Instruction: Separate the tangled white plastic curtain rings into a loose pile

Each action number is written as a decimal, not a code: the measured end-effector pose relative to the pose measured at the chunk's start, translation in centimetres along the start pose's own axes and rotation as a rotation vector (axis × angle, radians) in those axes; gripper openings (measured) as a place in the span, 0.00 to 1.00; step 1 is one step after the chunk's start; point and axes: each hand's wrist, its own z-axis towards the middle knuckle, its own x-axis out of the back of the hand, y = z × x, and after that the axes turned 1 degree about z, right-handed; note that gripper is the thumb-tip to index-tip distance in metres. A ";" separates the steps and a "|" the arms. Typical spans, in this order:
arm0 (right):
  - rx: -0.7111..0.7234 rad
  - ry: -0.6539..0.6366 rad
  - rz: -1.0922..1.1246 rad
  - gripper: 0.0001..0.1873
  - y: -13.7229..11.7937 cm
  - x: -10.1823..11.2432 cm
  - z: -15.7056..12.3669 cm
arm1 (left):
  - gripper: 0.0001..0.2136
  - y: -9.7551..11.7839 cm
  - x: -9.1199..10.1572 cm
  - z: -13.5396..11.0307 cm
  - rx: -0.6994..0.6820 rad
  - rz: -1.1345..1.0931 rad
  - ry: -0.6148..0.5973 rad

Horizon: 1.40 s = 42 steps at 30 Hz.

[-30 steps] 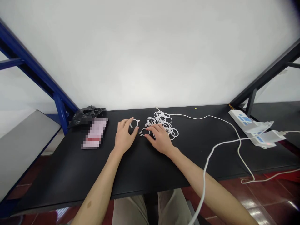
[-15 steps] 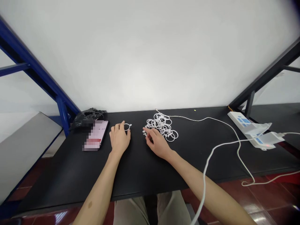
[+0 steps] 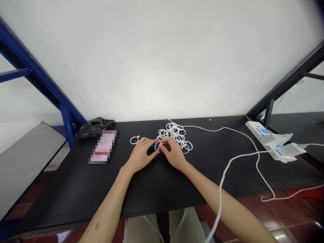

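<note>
My right hand [image 3: 174, 153] pinches a small white plastic ring [image 3: 156, 146] between thumb and fingertips, just in front of a heap of similar rings. From the other side, my left hand [image 3: 142, 153] meets it, with thumb and index fingertips closed on the ring's left edge. Fingers cover part of the held ring, so its clasp is hard to make out. Beyond the right hand lies the tangled pile of white rings [image 3: 174, 131], many with small knobs. One separate ring [image 3: 134, 140] with a knob rests on the black table left of the pile, beside my left hand.
A phone [image 3: 104, 145], partly blurred, lies at left before a black plastic bag [image 3: 95, 126]. On the right sits a white power strip [image 3: 263, 133] with a charger plugged in. A white cable [image 3: 222, 179] crosses the right side. Blue [image 3: 43, 72] and black frame bars flank the table.
My left hand has left the separate ring and moved right to the ring in my right hand. The separate ring now lies uncovered. My right hand has barely shifted.
</note>
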 end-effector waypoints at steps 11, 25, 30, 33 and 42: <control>0.104 -0.025 -0.065 0.08 0.6 -0.1 0.0 | 0.18 0.2 0.3 0.1 0.016 -0.046 -0.021; 0.110 0.008 -0.185 0.05 1.2 0.1 0.1 | 0.17 0.6 0.5 0.2 -0.016 -0.015 -0.049; 0.212 0.110 -0.523 0.15 1.2 0.4 0.4 | 0.19 -0.3 0.8 0.3 0.222 0.250 0.211; 0.249 0.147 -0.741 0.13 1.6 0.7 0.6 | 0.21 -1.3 1.2 0.1 0.458 0.425 0.280; 0.312 0.049 -0.828 0.10 1.6 0.6 0.5 | 0.22 -2.1 1.0 -0.4 0.610 0.594 0.087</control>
